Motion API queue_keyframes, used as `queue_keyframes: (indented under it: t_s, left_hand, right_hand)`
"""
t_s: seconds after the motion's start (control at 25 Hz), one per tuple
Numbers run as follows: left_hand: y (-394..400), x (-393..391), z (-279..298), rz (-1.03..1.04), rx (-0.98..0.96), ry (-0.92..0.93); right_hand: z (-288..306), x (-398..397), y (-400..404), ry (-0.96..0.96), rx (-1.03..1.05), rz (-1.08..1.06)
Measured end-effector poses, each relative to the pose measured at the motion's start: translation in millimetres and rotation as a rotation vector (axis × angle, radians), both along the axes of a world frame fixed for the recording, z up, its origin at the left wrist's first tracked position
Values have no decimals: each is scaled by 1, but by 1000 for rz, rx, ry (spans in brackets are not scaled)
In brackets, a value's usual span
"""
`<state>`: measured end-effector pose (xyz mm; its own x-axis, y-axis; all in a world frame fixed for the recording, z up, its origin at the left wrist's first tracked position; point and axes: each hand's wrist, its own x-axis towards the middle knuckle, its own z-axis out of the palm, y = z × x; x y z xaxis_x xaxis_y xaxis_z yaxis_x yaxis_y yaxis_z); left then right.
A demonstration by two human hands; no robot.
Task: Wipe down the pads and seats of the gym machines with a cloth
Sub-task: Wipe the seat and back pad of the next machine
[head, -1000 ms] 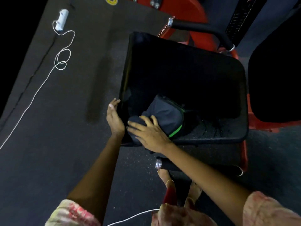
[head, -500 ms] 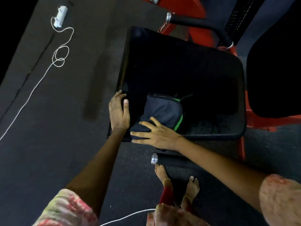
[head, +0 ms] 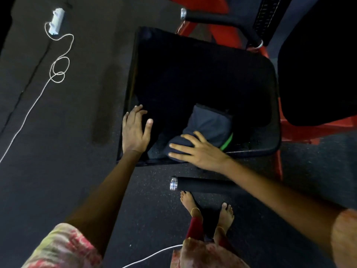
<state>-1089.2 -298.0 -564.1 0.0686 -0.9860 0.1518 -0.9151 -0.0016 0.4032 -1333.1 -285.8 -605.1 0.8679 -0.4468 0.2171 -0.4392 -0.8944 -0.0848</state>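
- Head view, the only one here: the job in hand looks like wiping the near part of the black seat [head: 202, 74], with the dark folded cloth [head: 210, 124] lying on it toward the near edge, a green strip showing on its right side.
- To do this bit well, I'd keep the palm flat on the cloth so the whole fold drags, not just one corner, and work in overlapping passes across to the near left corner where the other hand sits. The far half of the seat is so dark I can't tell whether it's been done.
- Probably worth refolding if the cloth bunches up; it's already a bit lumpy.
- Right hand [head: 197, 149]: laid on the near end of the cloth, fingers spread and mostly straight, pointing left, pressing down rather than gripping. Forearm comes in from the lower right.
- Left hand [head: 135, 130]: flat on the seat's near left corner, fingers straight and slightly fanned, holding nothing, just bracing. Arm reaches up from the lower left.
- Handle bar [head: 202, 185] sits just below the seat edge, bare feet beneath it, so mind the wrist on the return stroke.
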Motion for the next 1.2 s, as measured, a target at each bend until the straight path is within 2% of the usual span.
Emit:
queue_keyframes:
  t_s: [0.04, 0.12, 0.24, 0.36, 0.44, 0.48, 0.52, 0.6, 0.68, 0.72, 0.8, 0.92, 0.96, 1.0, 1.12, 1.16, 1.2]
  left_hand:
    - [1, 1, -1, -13, 5, -20]
    - [1, -2, -1, -5, 36, -46]
    - [-1, -8, 0, -1, 41, -70]
    - [-2, -8, 2, -2, 43, -131]
    - [-2, -8, 3, 4, 54, -145]
    - [-1, -8, 2, 3, 49, -150]
    - [-1, -7, 1, 0, 47, -146]
    - [-2, -7, 1, 9, 70, -133]
    - [-2, -14, 0, 56, 96, -134]
    - [-3, -20, 0, 86, 108, -139]
    - [-4, -39, -2, 92, 108, -154]
    - [-7, -83, -11, -45, 117, -118]
    - [-9, -99, -14, -91, 132, -96]
    - [-12, -112, -17, -126, 145, -77]
    - [-14, -131, -25, -186, 165, -133]
    - [-14, -131, -26, -184, 168, -169]
    - [-13, -131, -27, -176, 170, -195]
  right_hand:
    - [1, 17, 5, -66, 20, -67]
    - [5, 23, 12, -73, 57, -77]
    - [-13, -48, 7, 4, 12, -154]
    - [-9, -62, -13, -57, 111, -555]
    - [4, -21, -28, -68, 256, -856]
    - [12, 2, -29, -45, 309, -930]
    - [18, 20, -25, -40, 302, -933]
    - [21, 27, -2, -19, 229, -743]
    - [4, -11, 21, 23, 122, -463]
    - [-2, -37, 22, 29, 66, -390]
    - [-14, -67, 16, -12, 36, -489]
    - [-9, -37, 11, -127, 189, -959]
    - [-5, -20, 17, -164, 225, -1040]
    - [-2, -10, 24, -190, 231, -1021]
    - [-17, -52, 44, -95, 145, -622]
    - [-23, -77, 39, -75, 115, -579]
    - [-28, -97, 32, -74, 109, -636]
